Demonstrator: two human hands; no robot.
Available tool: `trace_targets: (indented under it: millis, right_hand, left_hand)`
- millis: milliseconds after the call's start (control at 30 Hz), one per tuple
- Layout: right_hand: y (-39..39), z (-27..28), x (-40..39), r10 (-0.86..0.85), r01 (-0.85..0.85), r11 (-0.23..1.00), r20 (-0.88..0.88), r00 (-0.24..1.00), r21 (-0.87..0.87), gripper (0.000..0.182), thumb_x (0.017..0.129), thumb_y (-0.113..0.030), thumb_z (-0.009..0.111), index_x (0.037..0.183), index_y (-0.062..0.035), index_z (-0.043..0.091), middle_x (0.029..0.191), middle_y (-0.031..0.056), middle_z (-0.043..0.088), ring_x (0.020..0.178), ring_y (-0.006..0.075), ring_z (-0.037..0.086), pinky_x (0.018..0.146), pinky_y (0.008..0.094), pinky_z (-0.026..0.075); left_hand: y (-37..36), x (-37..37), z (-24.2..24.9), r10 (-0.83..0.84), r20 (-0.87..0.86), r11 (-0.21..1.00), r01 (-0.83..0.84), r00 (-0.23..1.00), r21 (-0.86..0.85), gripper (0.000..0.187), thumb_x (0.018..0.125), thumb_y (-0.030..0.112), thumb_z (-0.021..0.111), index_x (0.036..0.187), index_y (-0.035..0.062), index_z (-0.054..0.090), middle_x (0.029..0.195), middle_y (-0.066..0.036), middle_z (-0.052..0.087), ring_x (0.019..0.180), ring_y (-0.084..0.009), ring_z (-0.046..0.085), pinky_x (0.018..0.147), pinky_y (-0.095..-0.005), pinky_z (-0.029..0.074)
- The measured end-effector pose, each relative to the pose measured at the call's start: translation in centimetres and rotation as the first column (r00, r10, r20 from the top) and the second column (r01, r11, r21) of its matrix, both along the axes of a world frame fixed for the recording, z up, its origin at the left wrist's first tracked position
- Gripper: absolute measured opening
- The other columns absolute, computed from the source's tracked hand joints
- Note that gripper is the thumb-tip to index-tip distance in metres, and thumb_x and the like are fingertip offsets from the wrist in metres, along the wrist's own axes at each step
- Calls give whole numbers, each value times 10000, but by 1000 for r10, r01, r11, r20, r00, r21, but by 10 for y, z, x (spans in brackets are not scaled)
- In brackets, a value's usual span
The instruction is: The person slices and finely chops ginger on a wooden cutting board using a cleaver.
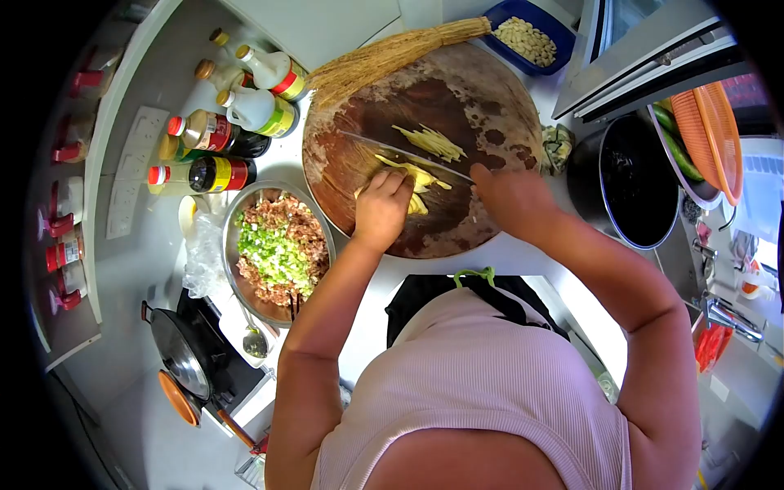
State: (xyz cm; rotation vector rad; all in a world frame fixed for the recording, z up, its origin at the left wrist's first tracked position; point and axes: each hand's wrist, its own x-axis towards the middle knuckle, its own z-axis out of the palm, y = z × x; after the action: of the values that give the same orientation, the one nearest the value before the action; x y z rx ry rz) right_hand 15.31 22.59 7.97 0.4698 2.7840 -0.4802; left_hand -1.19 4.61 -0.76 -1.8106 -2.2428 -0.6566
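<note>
While the person's right hand [510,200] is closed round the handle of the knife [408,156], the left hand [384,206] has its fingers bent down, holding the yellow slices [418,177] on the round board [490,77]. They look light, limp and probably slippery, best pinned from above with tucked fingertips, clear of the blade.

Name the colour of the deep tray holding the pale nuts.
Dark blue tray, best seen in the head view.
</note>
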Motion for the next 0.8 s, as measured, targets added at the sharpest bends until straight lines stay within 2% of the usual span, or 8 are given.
trace_targets:
  millis: [67, 167, 267, 467, 567, 667, 800]
  right_hand:
    - [-4, -4, 3, 39, -37, 998, -28, 999, 56, 158, 913, -162, 552, 1027, -70, 494, 782, 167, 675, 753, 376, 679, 624, 484, 514]
    - [-18, 17, 2, 12, -16, 998, 53, 999, 68, 166, 870, -88, 544, 1024, -65, 486, 781, 161, 679, 734, 360, 685, 615, 465, 526]
    - [-27, 26, 7, 20, -22, 996, 32, 999, 89, 172, 856, -62, 530, 1021, -60, 480, 783, 160, 681, 713, 363, 685, 613, 459, 532]
    - [-29, 31, -9, -49, 50, 999, 209, 977, 0, 157, 873, -98, 530, 1020, -51, 497, 832, 176, 706, 759, 362, 711, 642, 450, 563]
    - [-33, 16, -24, -94, 99, 995, 184, 979, -18, 205, 874, -107, 530, 1066, -44, 496, 860, 183, 707, 805, 377, 707, 685, 457, 562]
    - [-26, 8, -36, 27, -26, 1000, 249, 968, -7, 259, 869, -119, 549, 1107, -36, 490, 890, 196, 706, 858, 384, 702, 706, 456, 559]
    - [-25, 41, -29, -41, 58, 997, 280, 959, -51, 175, 962, -184, 481, 1084, -58, 477, 901, 222, 683, 886, 417, 676, 747, 494, 523]
  left_hand:
    - [1, 0, -2, 2, -12, 1000, -2, 1000, 28, 203, 765, 94, 609, 940, 43, 699, 1033, -74, 676, 971, -251, 637, 773, -351, 553]
    - [6, -4, -1, 18, -5, 1000, -18, 1000, -1, 198, 755, 95, 605, 923, 42, 697, 1022, -67, 675, 965, -245, 635, 783, -347, 549]
    - [5, -7, 0, 4, 31, 999, -2, 1000, -48, 186, 762, 90, 603, 916, 44, 697, 1009, -60, 674, 948, -241, 634, 783, -348, 547]
    - [5, -10, -5, -13, 64, 998, 10, 998, 56, 173, 779, 92, 606, 921, 57, 699, 987, -54, 670, 932, -240, 633, 777, -349, 543]
    - [4, -10, -8, -9, 80, 997, 3, 997, 71, 187, 778, 92, 605, 936, 59, 701, 1005, -53, 675, 934, -239, 636, 782, -347, 544]
    - [4, -9, -4, -6, 99, 998, 0, 995, 68, 199, 779, 92, 602, 950, 61, 699, 1020, -53, 677, 937, -238, 639, 784, -346, 545]
    - [2, -11, -9, -31, 111, 995, 20, 993, 101, 201, 774, 91, 593, 947, 58, 691, 1020, -56, 677, 942, -244, 640, 782, -348, 547]
